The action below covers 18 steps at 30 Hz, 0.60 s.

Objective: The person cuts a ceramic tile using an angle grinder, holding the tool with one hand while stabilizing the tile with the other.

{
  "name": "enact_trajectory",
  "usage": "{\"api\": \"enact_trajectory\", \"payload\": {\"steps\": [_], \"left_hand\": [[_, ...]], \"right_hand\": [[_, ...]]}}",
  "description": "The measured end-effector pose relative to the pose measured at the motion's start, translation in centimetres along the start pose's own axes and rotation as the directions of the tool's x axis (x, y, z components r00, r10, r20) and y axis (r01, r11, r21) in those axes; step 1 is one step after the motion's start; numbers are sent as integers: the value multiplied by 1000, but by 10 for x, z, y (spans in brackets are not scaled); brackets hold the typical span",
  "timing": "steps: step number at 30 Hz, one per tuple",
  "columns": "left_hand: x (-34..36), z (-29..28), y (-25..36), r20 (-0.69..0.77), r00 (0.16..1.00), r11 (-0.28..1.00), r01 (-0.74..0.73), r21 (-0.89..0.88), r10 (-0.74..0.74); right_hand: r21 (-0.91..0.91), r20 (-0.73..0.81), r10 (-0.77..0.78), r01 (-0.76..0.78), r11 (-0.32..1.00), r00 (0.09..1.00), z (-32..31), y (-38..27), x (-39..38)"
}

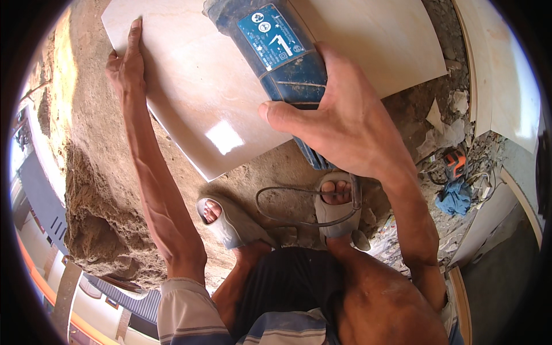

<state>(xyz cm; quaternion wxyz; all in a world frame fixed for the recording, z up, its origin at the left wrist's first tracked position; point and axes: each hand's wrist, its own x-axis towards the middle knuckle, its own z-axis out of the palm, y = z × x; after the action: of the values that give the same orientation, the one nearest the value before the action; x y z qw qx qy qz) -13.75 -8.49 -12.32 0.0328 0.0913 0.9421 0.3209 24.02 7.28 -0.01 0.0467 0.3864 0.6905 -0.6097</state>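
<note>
A large glossy cream tile (195, 98) spans the upper middle above the dusty ground. My left hand (127, 69) grips its left edge, thumb lying along the top and fingers curled at the side. My right hand (345, 121) is closed round the body of a blue corded power tool (270, 46), held over the tile with my thumb across its near side. The tool's far end is cut off by the top of the view. Its black cable (259, 204) loops down between my sandalled feet.
Broken tile pieces and rubble (443, 121) lie to the right, with an orange-and-black device (454, 164) and a blue cloth (453, 198). Large boards or tiles (506, 69) stand along the right side. A rough crumbling edge (98, 230) runs at the left, with a lower area beyond it.
</note>
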Motion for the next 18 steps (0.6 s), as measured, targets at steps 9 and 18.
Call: {"api": "enact_trajectory", "payload": {"steps": [9,18], "left_hand": [[12,-4,-10,24,1000,1000,-9,-18,10],[1,3,2,-3,1000,999,21,-25,-21]], "right_hand": [[34,32,13,-14,999,999,1,6,-10],[18,18,22,-23,1000,1000,-2,6,-20]]}}
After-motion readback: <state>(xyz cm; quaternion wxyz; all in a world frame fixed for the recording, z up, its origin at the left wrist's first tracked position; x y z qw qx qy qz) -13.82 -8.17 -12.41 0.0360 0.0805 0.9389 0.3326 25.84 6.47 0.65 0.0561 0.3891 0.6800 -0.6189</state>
